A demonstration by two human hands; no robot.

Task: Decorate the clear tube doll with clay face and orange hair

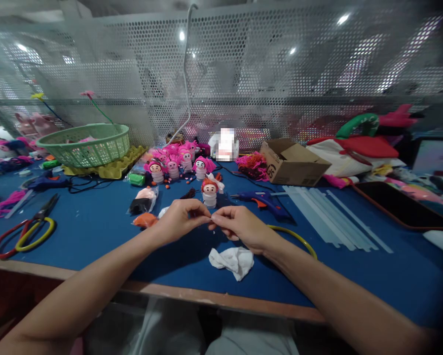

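Note:
My left hand (184, 218) and my right hand (239, 224) meet fingertip to fingertip above the blue table. Both are closed in a pinch, and whatever lies between the fingers is too small to name. Just behind them stands a small doll (209, 191) with orange hair, a white bow and a white ribbed body. Below my right hand lies a crumpled white tissue (233, 262). A blue glue gun (268, 201) rests behind my right hand. Beside my left hand are an orange lump (145, 220), seemingly clay, and a small clear packet (143, 201).
Several pink-haired dolls (173, 165) stand at the back, near a green basket (84, 148). Red-and-yellow-handled scissors (29, 231) lie left. On the right are a cardboard box (293, 165), several translucent glue sticks (328, 217) and a dark phone-like slab (402, 204). A perforated metal screen (221, 64) closes off the back.

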